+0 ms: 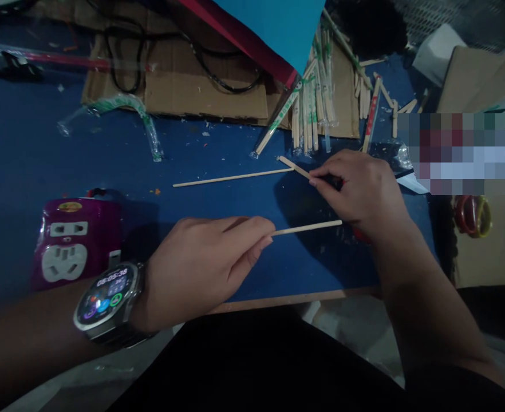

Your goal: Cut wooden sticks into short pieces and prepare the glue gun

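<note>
A thin wooden stick [307, 228] sticks out to the right from the closed fingers of my left hand [209, 260], which wears a watch. My right hand [362, 189] pinches a short flat wooden piece [294, 165] between thumb and fingertips. The upper left end of that piece points away from my hand. Another long thin stick [233, 178] lies on the blue table, its right end meeting the short piece. Something red shows under my right hand, mostly hidden.
A purple power socket [78, 240] stands at the left. Wrapped chopsticks [310, 117] lie on cardboard [205, 91] at the back, below a blue sheet [273, 28]. Black cables cross the cardboard. Tape rolls [473, 216] sit at the right. The table's wooden edge [287, 298] runs in front.
</note>
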`<action>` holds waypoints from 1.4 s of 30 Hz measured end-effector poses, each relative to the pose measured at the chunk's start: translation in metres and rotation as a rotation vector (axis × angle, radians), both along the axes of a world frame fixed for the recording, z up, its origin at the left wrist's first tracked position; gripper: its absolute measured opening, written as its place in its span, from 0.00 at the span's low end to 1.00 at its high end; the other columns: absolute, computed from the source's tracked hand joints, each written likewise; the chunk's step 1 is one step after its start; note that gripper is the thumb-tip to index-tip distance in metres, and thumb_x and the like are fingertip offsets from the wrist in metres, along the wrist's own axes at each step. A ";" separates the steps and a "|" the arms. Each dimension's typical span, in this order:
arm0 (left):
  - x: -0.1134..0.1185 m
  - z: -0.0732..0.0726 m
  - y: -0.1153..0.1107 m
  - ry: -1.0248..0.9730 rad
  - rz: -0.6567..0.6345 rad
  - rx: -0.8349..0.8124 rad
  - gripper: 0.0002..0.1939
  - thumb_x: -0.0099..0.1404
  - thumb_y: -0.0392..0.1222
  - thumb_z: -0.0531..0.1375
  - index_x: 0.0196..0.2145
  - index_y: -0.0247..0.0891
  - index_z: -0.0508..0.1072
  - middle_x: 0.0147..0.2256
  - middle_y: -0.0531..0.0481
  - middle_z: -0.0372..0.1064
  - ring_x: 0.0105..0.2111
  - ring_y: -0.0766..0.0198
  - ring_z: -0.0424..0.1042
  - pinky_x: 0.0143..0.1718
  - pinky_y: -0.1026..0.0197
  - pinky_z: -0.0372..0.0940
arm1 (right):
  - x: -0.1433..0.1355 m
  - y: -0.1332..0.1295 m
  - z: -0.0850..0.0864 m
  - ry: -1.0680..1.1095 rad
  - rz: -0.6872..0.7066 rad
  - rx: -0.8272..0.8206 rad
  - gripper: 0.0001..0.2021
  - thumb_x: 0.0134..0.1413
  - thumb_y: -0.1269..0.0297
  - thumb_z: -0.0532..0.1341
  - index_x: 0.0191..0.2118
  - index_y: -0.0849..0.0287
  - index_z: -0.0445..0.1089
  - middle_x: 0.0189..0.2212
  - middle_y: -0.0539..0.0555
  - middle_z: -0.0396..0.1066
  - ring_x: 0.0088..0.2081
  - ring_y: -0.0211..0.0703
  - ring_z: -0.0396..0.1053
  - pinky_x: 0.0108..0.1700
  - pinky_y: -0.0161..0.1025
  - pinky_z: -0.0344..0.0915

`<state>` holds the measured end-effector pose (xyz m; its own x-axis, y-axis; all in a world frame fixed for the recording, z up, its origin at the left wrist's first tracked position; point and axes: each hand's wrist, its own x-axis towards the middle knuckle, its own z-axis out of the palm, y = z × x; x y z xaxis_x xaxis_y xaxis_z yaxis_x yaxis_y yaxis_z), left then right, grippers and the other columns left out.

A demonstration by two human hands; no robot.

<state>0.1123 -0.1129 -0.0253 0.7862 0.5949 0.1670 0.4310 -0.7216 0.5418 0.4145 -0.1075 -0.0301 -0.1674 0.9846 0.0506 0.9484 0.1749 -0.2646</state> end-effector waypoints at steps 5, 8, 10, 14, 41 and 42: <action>0.003 0.009 0.000 -0.162 -0.013 -0.514 0.10 0.81 0.44 0.57 0.48 0.43 0.78 0.28 0.59 0.79 0.25 0.70 0.78 0.25 0.68 0.65 | -0.003 0.002 0.002 0.017 0.005 -0.030 0.04 0.65 0.65 0.63 0.41 0.55 0.77 0.41 0.59 0.77 0.42 0.56 0.74 0.46 0.52 0.70; 0.005 0.015 0.000 -0.239 -0.016 -0.872 0.10 0.80 0.44 0.58 0.53 0.43 0.77 0.25 0.60 0.78 0.22 0.71 0.78 0.24 0.72 0.69 | -0.004 0.002 0.000 0.021 0.033 -0.012 0.01 0.62 0.67 0.64 0.39 0.55 0.74 0.38 0.60 0.76 0.41 0.57 0.71 0.45 0.53 0.68; 0.004 0.018 0.000 -0.275 -0.006 -1.048 0.13 0.81 0.45 0.58 0.58 0.43 0.76 0.24 0.59 0.78 0.21 0.70 0.78 0.24 0.74 0.70 | -0.004 0.002 -0.001 0.060 0.037 -0.030 0.02 0.60 0.69 0.64 0.37 0.54 0.72 0.35 0.58 0.75 0.39 0.55 0.70 0.44 0.51 0.67; 0.003 0.020 0.001 -0.334 0.025 -1.268 0.19 0.81 0.49 0.59 0.64 0.44 0.73 0.22 0.57 0.78 0.19 0.69 0.76 0.23 0.73 0.72 | -0.001 0.000 -0.001 0.222 0.013 -0.107 0.12 0.56 0.72 0.67 0.46 0.52 0.76 0.33 0.53 0.74 0.34 0.50 0.70 0.39 0.48 0.66; 0.012 0.000 -0.013 -0.527 0.018 -1.629 0.12 0.80 0.50 0.63 0.50 0.45 0.64 0.38 0.51 0.86 0.30 0.62 0.87 0.31 0.68 0.81 | -0.044 -0.032 0.021 1.402 0.081 -0.380 0.16 0.60 0.75 0.75 0.52 0.55 0.85 0.37 0.48 0.83 0.37 0.33 0.81 0.43 0.27 0.79; 0.012 0.001 -0.013 -0.527 0.018 -1.633 0.12 0.80 0.50 0.63 0.50 0.45 0.64 0.38 0.51 0.86 0.30 0.62 0.87 0.31 0.68 0.80 | -0.045 -0.033 0.022 1.401 0.074 -0.377 0.16 0.60 0.75 0.75 0.52 0.54 0.85 0.38 0.48 0.83 0.37 0.34 0.82 0.44 0.28 0.79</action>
